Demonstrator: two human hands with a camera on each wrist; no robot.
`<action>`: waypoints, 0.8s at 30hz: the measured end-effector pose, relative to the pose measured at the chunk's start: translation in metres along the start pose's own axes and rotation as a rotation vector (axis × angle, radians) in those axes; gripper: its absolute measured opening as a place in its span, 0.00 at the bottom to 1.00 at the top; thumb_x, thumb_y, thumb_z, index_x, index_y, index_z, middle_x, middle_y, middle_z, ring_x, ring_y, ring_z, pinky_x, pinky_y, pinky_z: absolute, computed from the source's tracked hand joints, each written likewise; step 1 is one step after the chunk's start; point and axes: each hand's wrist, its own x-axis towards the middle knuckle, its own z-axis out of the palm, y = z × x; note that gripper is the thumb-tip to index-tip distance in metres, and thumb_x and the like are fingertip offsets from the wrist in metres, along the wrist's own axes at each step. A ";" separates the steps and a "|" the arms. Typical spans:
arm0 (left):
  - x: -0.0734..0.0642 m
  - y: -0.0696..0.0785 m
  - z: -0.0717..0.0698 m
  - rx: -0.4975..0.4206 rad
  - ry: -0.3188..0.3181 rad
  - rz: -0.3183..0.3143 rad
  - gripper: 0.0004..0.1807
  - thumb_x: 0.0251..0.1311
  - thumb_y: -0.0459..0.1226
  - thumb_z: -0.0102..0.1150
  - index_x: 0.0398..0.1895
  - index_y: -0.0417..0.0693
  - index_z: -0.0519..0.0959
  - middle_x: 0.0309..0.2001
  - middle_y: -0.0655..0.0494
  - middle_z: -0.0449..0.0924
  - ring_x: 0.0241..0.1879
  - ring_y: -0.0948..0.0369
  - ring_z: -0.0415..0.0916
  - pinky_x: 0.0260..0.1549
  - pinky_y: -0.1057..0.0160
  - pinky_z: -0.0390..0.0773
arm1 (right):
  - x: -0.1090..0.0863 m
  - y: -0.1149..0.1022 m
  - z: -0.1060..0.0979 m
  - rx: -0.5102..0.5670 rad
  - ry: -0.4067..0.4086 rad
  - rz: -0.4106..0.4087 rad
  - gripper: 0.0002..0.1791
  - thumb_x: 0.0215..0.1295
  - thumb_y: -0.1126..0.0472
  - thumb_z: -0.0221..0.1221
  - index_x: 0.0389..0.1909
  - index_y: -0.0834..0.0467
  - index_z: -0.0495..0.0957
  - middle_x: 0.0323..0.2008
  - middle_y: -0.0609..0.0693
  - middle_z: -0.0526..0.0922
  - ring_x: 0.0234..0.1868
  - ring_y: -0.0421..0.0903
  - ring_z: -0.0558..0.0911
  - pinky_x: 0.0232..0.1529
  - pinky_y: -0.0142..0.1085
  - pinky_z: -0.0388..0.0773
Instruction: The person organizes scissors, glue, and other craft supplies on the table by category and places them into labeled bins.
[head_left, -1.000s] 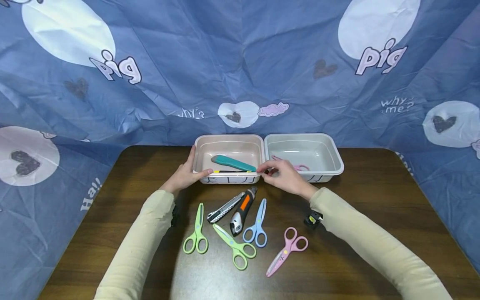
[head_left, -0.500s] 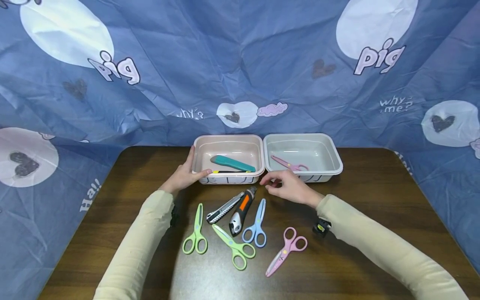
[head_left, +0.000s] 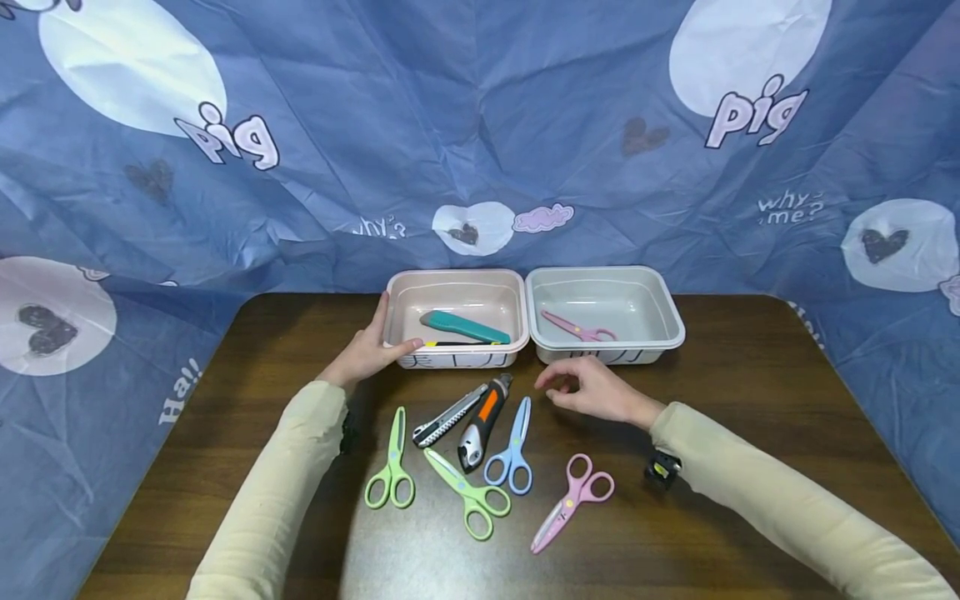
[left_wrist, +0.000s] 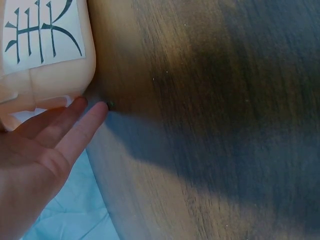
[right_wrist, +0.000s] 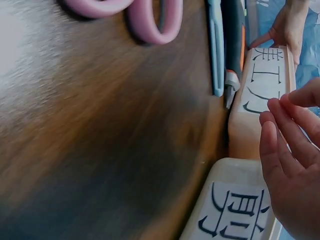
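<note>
My left hand (head_left: 363,354) rests against the left front corner of the pink bin (head_left: 457,278), thumb on its front rim and fingers along its side; the left wrist view shows these fingers fairly straight. Inside that bin lie a teal utility knife (head_left: 468,327) and a yellow-and-black knife (head_left: 465,342), partly hidden by the front wall. My right hand (head_left: 596,390), fingers loosely bent and holding nothing, hovers in front of the grey bin (head_left: 663,312), which contains pink scissors (head_left: 573,327). To its left are an orange-and-black utility knife (head_left: 483,425) and blue scissors (head_left: 513,446).
A silver utility knife (head_left: 446,419) lies beside the orange-and-black one. Two green scissors (head_left: 392,467) and another pair of pink scissors (head_left: 573,504) lie nearer on the wooden table (head_left: 712,533). Character labels mark the bin fronts. A blue printed cloth (head_left: 337,167) hangs behind.
My right hand has left the pink bin's right front corner and moved right and toward me, uncovering the pink scissors in the grey bin. My left hand has stayed in place.
</note>
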 end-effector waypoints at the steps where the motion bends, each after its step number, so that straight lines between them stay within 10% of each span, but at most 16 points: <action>1: 0.000 0.000 0.000 -0.002 0.000 -0.001 0.59 0.60 0.51 0.62 0.76 0.48 0.27 0.72 0.29 0.42 0.69 0.37 0.50 0.65 0.42 0.52 | -0.002 0.001 0.000 0.010 -0.014 0.005 0.11 0.57 0.69 0.61 0.42 0.59 0.83 0.39 0.48 0.85 0.34 0.39 0.80 0.39 0.38 0.78; 24: 0.000 0.001 -0.001 0.011 -0.013 -0.015 0.59 0.60 0.52 0.62 0.76 0.47 0.27 0.72 0.30 0.41 0.69 0.37 0.50 0.64 0.41 0.52 | -0.044 0.023 0.009 0.085 -0.185 -0.090 0.15 0.57 0.68 0.65 0.47 0.57 0.82 0.42 0.48 0.82 0.41 0.47 0.78 0.42 0.38 0.76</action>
